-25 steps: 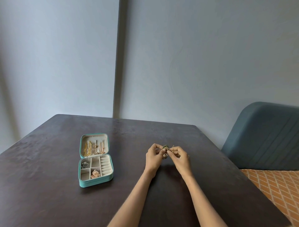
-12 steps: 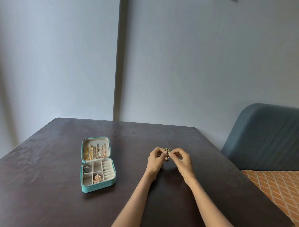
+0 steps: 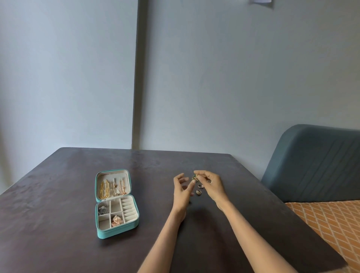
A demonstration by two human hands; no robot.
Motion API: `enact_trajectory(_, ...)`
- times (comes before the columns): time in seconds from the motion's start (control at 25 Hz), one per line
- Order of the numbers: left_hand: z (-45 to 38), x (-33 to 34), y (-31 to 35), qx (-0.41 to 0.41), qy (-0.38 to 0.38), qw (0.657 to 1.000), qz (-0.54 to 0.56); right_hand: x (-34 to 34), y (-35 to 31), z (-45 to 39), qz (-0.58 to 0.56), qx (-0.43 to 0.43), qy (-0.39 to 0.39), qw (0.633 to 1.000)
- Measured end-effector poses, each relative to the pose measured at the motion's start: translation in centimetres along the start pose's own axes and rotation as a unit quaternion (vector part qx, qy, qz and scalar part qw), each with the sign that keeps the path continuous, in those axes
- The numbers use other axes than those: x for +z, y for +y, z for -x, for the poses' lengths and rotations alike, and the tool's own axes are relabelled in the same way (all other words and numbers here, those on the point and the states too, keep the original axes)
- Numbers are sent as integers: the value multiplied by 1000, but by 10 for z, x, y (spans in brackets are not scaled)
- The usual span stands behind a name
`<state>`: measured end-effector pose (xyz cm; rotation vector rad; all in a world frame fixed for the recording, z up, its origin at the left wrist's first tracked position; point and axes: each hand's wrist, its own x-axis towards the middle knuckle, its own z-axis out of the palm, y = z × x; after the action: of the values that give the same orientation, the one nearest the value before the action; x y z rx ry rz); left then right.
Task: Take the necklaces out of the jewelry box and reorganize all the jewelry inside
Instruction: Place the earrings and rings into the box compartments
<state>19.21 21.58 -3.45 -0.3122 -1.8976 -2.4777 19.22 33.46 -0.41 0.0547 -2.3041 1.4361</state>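
My right hand (image 3: 211,184) pinched a small greenish, gold-flecked piece of jewelry (image 3: 195,177) between thumb and fingertips, held just above the desk (image 3: 58,214). I could not tell whether it was a ring, an earring or part of a chain; it was too small. My left hand (image 3: 182,192) hung just beside it with its fingers loosely spread, gripping nothing. Between the two hands a couple of small gold rings (image 3: 199,192) lay on the desk surface, outside the box.

Well off to the left sat the jewelry box (image 3: 116,230), a teal zip case lying open. In its raised lid the necklaces (image 3: 113,188) were in place: a yellow-gold chain on the left and thinner, rosier chains to the right, apparently hanging from the lid's hooks. In the tray below, a silvery piece (image 3: 102,210) lay in the far-left compartment and a rose-gold tangle (image 3: 116,221) in a near middle one; the ring rolls on the right looked bare, as far as I could see.

My judgement was that the job was at an early-to-middle stage: some small pieces were out on the desk and being sorted by hand, but the necklaces named in the task had not been taken out, and nothing showed a finished rearrangement inside.

I could read no brand, label or writing on the box or anywhere else; a pale slip (image 3: 260,1) at the top of the wall showed nothing legible
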Motion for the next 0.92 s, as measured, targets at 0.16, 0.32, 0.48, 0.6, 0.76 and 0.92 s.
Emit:
enact_trajectory(0.16, -5, -2, -2, 2, -8, 1000, 6, -6, 0, 2, 61, -9, -37, 997)
enact_trajectory(0.32, -3, -1, 0, 11, -25, 999, 17, -3, 6, 7, 77, -9, 25, 997)
enact_trajectory(0.48, -3, 0, -4, 27, -28, 999, 7, -1, 7, 14, 121, -20, 48, 991)
enact_trajectory(0.6, -4, 2, -7, 23, -19, 999, -20, -7, 12, 18, 110, -19, 38, 993)
enact_trajectory(0.76, -10, -1, -14, 9, 16, 999, -45, -32, 30, 19, 84, 41, 127, 987)
enact_trajectory(0.92, -14, 2, -18, 8, 1, 996, -89, -61, 54, 8, 178, 144, 129, 965)
